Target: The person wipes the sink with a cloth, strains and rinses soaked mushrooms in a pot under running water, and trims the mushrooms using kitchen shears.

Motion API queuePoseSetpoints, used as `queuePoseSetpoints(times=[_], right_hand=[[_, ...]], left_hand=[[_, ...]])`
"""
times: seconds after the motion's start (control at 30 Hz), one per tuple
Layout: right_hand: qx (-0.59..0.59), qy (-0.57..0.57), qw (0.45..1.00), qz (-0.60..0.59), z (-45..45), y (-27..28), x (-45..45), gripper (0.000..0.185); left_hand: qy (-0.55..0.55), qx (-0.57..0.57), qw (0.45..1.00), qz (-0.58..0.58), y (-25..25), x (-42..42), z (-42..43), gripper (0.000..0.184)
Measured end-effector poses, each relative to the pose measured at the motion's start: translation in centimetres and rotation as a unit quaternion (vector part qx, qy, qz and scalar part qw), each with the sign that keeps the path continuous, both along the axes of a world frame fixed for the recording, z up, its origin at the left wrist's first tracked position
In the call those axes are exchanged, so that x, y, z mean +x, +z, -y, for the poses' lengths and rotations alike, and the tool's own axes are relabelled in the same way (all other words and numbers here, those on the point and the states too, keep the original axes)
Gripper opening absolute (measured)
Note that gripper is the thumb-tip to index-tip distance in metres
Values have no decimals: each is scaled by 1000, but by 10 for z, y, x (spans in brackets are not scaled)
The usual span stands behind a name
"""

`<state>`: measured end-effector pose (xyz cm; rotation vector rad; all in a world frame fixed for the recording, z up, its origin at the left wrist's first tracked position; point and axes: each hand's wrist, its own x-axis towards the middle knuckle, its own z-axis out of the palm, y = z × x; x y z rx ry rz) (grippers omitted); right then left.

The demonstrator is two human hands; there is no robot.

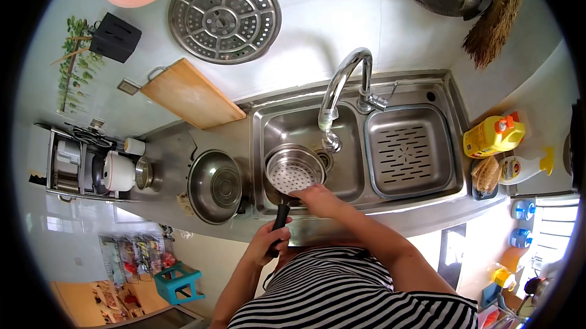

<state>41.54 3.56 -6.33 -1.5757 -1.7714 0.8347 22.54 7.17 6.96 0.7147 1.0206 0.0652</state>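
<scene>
- A kitchen counter [155, 146] runs along a pale wall [317, 11], with a double steel sink set into it.
- A holed metal pan [295, 173] is at the near-left part of the left basin [349, 179], its black handle [281, 218] reaching past the near edge.
- The left hand [266, 242] has its fingers wrapped round the handle; the right hand [320, 201] is at the pan's near rim, by the handle joint. How far its fingers are open, and whether they pinch the rim, cannot be told.
- The pan appears to be steadied two-handed beneath the tap [345, 75]; whether water runs is unclear.
- A wide metal bowl [215, 187] sits on the counter left of the sink.
- Near the sink's right edge, a yellow bottle [491, 136] and a white spray bottle [522, 168] carry labels, but no brand or wording is legible.
</scene>
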Motion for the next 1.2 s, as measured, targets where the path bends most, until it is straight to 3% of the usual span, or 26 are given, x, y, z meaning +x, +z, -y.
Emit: queuePoseSetpoints(times=[0.07, 0.13, 0.2, 0.37, 0.4, 0.5, 0.67, 0.73, 0.83, 0.93, 1.2], right_hand=[[-45, 27, 993, 101, 9, -1, 13, 40], [-10, 16, 993, 117, 19, -2, 30, 39], [119, -71, 986, 89, 35, 4, 52, 39], [206, -259, 936, 118, 49, 22, 158, 17], [134, -328, 916, 187, 51, 21, 180, 17], [-21, -497, 859, 123, 33, 41, 232, 46], [-62, -529, 839, 116, -17, 41, 279, 53], [-114, -533, 824, 150, -33, 37, 287, 45], [-76, -550, 812, 182, -39, 29, 293, 44], [-136, -541, 820, 128, -43, 26, 299, 45], [-124, -544, 818, 143, -33, 14, 298, 42]], left_hand=[[28, -100, 991, 85, -24, -1, 3, 39], [37, -132, 986, 96, -36, 4, 7, 37], [34, -177, 975, 131, -50, 12, 11, 37], [33, -221, 960, 169, -70, 34, 9, 38], [25, -222, 957, 183, -73, 38, 7, 39], [15, -227, 949, 218, -74, 48, 5, 39], [25, -244, 939, 243, -68, 59, 4, 38], [27, -244, 939, 241, -64, 61, 4, 38], [31, -247, 938, 239, -63, 62, 5, 38], [31, -247, 938, 242, -66, 62, 3, 38], [41, -238, 943, 230, -72, 60, 7, 41]])
